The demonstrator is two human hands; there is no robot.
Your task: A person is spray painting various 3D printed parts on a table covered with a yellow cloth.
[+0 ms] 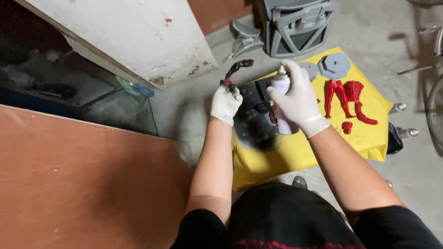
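My left hand [225, 102], in a white glove with blackened fingertips, grips a curved black figure part [236, 69] and holds it up over the concrete floor. My right hand [297, 97], also gloved in white, is wrapped around a pale spray can [282, 94] whose nozzle faces the black part, with a finger on top. Below both hands lies a yellow sheet [300, 152] with a black sprayed patch [254, 124]. On the sheet rest red figure parts [346, 99] and two grey disc-shaped bases [333, 66].
A white board [124, 37] leans at the upper left and a brown wooden panel [83, 184] fills the lower left. A grey plastic crate [295, 27] stands beyond the sheet. Two more spray cans [401, 120] lie right of the sheet. A bicycle wheel [434, 106] shows at the right edge.
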